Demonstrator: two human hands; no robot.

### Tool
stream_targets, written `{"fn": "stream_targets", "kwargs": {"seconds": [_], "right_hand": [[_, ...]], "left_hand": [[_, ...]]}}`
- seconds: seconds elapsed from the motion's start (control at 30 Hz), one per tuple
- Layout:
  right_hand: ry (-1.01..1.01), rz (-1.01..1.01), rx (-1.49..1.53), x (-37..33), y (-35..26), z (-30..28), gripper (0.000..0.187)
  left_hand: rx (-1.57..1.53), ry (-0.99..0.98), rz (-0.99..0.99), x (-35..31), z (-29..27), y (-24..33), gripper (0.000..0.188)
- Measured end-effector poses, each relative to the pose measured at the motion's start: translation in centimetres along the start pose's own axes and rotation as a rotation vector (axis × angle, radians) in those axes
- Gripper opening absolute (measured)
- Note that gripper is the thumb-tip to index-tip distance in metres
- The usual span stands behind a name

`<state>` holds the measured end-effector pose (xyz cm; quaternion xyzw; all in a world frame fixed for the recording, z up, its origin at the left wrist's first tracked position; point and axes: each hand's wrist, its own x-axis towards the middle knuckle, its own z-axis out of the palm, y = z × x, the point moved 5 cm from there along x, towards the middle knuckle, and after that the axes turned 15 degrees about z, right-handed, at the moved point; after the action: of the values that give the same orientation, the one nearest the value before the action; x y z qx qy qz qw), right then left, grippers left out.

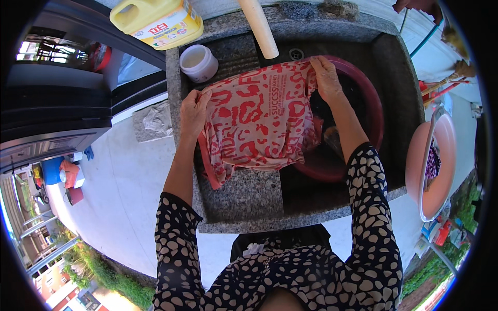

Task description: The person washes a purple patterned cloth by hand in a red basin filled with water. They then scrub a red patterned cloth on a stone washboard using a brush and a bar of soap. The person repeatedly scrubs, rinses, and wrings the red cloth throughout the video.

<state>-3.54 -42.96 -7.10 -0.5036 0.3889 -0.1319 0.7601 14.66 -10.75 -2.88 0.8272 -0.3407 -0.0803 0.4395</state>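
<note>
A wet-looking pinkish garment (249, 124) with red lettering and blotches is stretched out between my two hands. My left hand (194, 111) is closed on its upper left edge. At its upper right corner my right hand (327, 78) grips the cloth. The garment hangs over the ribbed board of a granite sink (244, 225) and partly over a dark red basin (377, 111). Inside the basin, dark liquid and some darker cloth show, partly hidden by the garment and my right forearm.
A white tub (198, 63) stands in the sink's far left corner, with a yellow jug (158, 26) behind it. A pale pipe (259, 28) reaches over the sink from the far side. To the right is a pink basin (417, 166) with patterned cloth in it.
</note>
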Motion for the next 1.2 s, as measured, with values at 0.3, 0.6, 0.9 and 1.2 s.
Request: {"fn": "stream_targets", "kwargs": {"seconds": [0.3,0.6,0.9,1.2], "right_hand": [[0.039,-0.226,-0.731,-5.6,2.8,-3.7,0.035],[0.014,-0.110,-1.591,-16.0,8.4,-9.9,0.074],[0.043,-0.308,-0.942,-14.3,2.9,-5.8,0.059],[-0.347,-0.814,-1.242,-16.2,4.9,14.1,0.053]], "left_hand": [[0.239,0.081,0.303,-5.8,-0.9,4.7,0.029],[0.432,-0.193,0.560,-14.6,3.3,9.1,0.027],[0.279,-0.231,0.479,-15.4,1.5,8.4,0.029],[0.572,-0.423,0.269,-15.9,5.7,5.8,0.055]]}}
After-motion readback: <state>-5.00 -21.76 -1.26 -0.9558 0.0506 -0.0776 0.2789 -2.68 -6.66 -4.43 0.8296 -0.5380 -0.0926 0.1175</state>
